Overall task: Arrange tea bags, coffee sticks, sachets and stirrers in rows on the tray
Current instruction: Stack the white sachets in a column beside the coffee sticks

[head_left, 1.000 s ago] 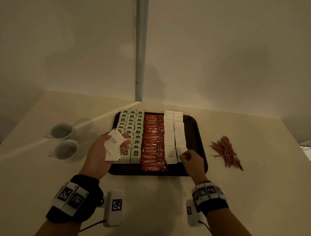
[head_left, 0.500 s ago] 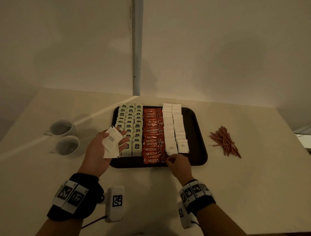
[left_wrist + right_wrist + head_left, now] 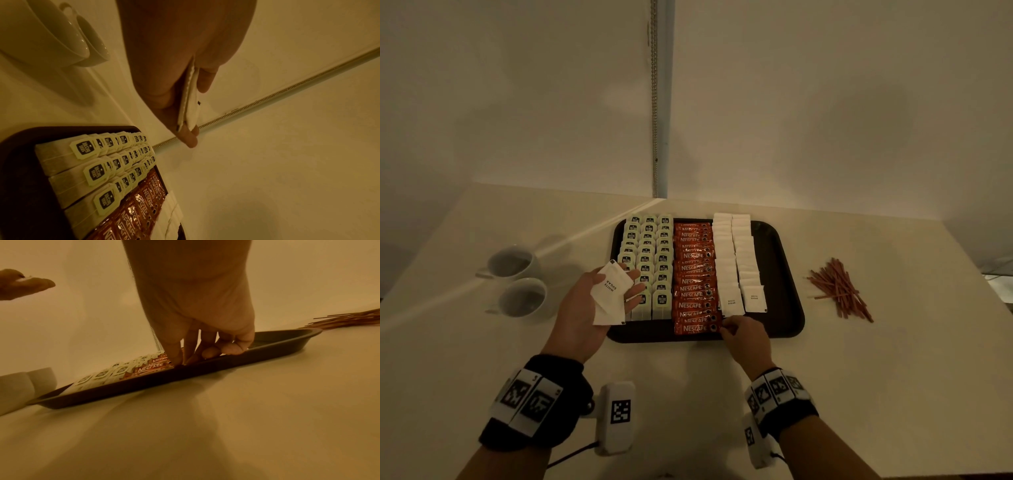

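A dark tray (image 3: 791, 329) holds three columns of tea bags (image 3: 650, 260), a column of red coffee sticks (image 3: 693, 274) and two columns of white sugar sachets (image 3: 736, 260). My left hand (image 3: 599, 301) hovers palm up over the tray's front left and grips a few loose sugar sachets (image 3: 611, 291); the left wrist view shows them edge-on (image 3: 190, 100) between thumb and fingers. My right hand (image 3: 724, 327) is at the tray's front edge. Its thumb and forefinger tips (image 3: 183, 363) meet on the right end of the front coffee stick (image 3: 152, 368). Red stirrers (image 3: 839, 291) lie in a heap on the table.
Two white cups (image 3: 512, 263) (image 3: 524, 298) stand left of the tray. The tray's right strip (image 3: 780, 274) is bare. A wall with a hanging chain (image 3: 654, 102) rises behind the table.
My right hand has moved left, from the near end of the right sachet column to the front coffee stick. The left hand keeps its sachets in about the same place.
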Available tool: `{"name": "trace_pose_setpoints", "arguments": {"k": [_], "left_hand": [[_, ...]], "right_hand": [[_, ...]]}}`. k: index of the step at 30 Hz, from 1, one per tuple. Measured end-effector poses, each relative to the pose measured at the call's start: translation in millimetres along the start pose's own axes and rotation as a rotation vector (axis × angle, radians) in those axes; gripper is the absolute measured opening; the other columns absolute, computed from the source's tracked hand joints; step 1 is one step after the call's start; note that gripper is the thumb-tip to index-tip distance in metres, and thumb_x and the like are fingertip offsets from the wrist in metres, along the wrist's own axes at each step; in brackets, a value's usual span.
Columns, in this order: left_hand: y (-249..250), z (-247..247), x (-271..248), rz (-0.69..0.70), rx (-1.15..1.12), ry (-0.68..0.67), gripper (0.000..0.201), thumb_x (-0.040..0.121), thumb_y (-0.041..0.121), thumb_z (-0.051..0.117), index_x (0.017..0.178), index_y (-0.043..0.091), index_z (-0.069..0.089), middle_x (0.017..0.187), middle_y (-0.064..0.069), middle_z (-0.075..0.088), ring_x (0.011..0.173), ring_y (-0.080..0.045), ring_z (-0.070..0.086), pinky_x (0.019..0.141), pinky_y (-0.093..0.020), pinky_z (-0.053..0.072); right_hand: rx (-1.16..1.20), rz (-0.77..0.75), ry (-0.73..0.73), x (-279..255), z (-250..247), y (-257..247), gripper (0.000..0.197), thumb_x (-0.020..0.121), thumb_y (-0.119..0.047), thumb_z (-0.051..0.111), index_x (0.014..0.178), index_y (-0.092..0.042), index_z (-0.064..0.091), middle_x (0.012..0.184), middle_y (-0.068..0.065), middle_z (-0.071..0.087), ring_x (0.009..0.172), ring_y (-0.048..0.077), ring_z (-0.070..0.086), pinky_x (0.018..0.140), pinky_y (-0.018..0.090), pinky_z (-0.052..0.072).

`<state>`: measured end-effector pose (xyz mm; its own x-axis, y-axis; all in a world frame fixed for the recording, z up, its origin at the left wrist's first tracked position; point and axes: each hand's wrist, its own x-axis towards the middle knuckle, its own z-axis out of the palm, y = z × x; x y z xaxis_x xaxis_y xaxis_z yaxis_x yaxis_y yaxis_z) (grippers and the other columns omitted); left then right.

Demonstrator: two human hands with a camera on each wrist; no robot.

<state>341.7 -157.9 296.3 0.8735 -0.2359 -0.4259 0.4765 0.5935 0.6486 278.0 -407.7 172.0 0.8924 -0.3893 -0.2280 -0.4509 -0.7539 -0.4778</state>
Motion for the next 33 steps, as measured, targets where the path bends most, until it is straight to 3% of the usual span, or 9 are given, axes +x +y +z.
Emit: {"name": "trace_pose_setpoints", "arguments": {"k": [5, 7, 9, 13, 15, 19, 24, 28, 33], "left_hand": [[0, 2, -2, -0.058, -0.047, -0.052, 0.035, 0.092, 0.020, 0.031, 0.112, 0.005, 0.057, 0.099, -0.019, 0.071, 0.085, -0.031, 0.071, 0.072, -0.037, 0.060], [0, 5, -2, -0.069, -0.044, -0.072, 0.037, 0.088, 0.017, 0.033, 0.114, 0.005, 0.056, 0.103, -0.021, 0.070, 0.089, -0.033, 0.070, 0.071, -0.037, 0.060], [0, 11, -1, -0.076, -0.015, -0.075, 0.037, 0.093, 0.014, 0.029, 0.117, 0.005, 0.055, 0.104, -0.021, 0.070, 0.091, -0.034, 0.069, 0.072, -0.037, 0.060], [2, 32, 5, -0.067, 0.118, -0.034, 0.029, 0.099, 0.015, 0.031, 0.113, 0.007, 0.055, 0.096, -0.018, 0.072, 0.086, -0.031, 0.069, 0.069, -0.035, 0.058], [5, 42, 8, -0.054, 0.218, -0.001, 0.024, 0.099, 0.013, 0.036, 0.111, 0.009, 0.057, 0.101, -0.017, 0.068, 0.087, -0.030, 0.064, 0.071, -0.036, 0.052], [12, 55, 12, 0.011, 0.490, -0.079, 0.013, 0.098, 0.013, 0.046, 0.102, 0.007, 0.056, 0.098, -0.017, 0.064, 0.079, -0.028, 0.061, 0.052, -0.028, 0.049], [17, 54, 14, 0.257, 0.645, -0.034, 0.013, 0.086, 0.010, 0.067, 0.098, 0.012, 0.064, 0.080, -0.009, 0.072, 0.070, -0.021, 0.063, 0.055, -0.025, 0.044], [17, 58, 11, 0.406, 0.683, 0.052, 0.012, 0.082, 0.007, 0.070, 0.085, 0.018, 0.067, 0.072, -0.001, 0.068, 0.057, -0.005, 0.061, 0.055, -0.018, 0.048], [16, 62, 13, 0.476, 0.734, 0.090, 0.007, 0.083, 0.012, 0.071, 0.084, 0.019, 0.069, 0.071, 0.000, 0.067, 0.052, -0.001, 0.058, 0.053, -0.011, 0.046]], "right_hand": [[-0.001, 0.000, -0.024, -1, -3, -2, 0.024, 0.089, -0.031, 0.060, 0.111, -0.021, 0.066, 0.105, -0.004, 0.068, 0.091, 0.008, 0.062, 0.086, 0.028, 0.053], [0.088, -0.020, -0.021, -2, -14, -14, 0.025, 0.090, -0.030, 0.060, 0.111, -0.018, 0.065, 0.101, -0.005, 0.067, 0.087, 0.006, 0.060, 0.081, 0.022, 0.051], [0.293, -0.103, -0.020, -2, -33, -40, 0.024, 0.091, -0.028, 0.059, 0.110, -0.014, 0.063, 0.097, -0.007, 0.062, 0.082, -0.001, 0.056, 0.072, 0.010, 0.046], [0.605, -0.353, -0.098, -5, -77, -109, 0.019, 0.093, -0.028, 0.054, 0.110, -0.021, 0.061, 0.103, -0.010, 0.061, 0.094, 0.003, 0.059, 0.084, 0.022, 0.051], [0.652, -0.435, -0.164, -5, -89, -135, 0.023, 0.094, -0.029, 0.053, 0.115, -0.023, 0.060, 0.105, -0.014, 0.059, 0.098, 0.001, 0.057, 0.083, 0.015, 0.049], [0.551, -0.522, -0.091, 6, -96, -159, 0.019, 0.090, -0.026, 0.061, 0.107, -0.021, 0.068, 0.100, -0.008, 0.063, 0.093, 0.005, 0.057, 0.080, 0.019, 0.048], [0.918, -0.306, -0.115, 17, -95, -151, 0.014, 0.090, -0.017, 0.060, 0.101, -0.010, 0.066, 0.094, 0.005, 0.068, 0.084, 0.016, 0.066, 0.078, 0.033, 0.054], [1.150, -0.219, -0.238, 8, -94, -146, 0.015, 0.090, -0.005, 0.057, 0.103, -0.001, 0.059, 0.098, 0.011, 0.067, 0.081, 0.013, 0.066, 0.072, 0.022, 0.054], [1.182, -0.218, -0.236, 6, -93, -140, 0.011, 0.089, -0.007, 0.059, 0.099, -0.004, 0.061, 0.099, 0.008, 0.067, 0.093, 0.020, 0.067, 0.077, 0.026, 0.056]]}}
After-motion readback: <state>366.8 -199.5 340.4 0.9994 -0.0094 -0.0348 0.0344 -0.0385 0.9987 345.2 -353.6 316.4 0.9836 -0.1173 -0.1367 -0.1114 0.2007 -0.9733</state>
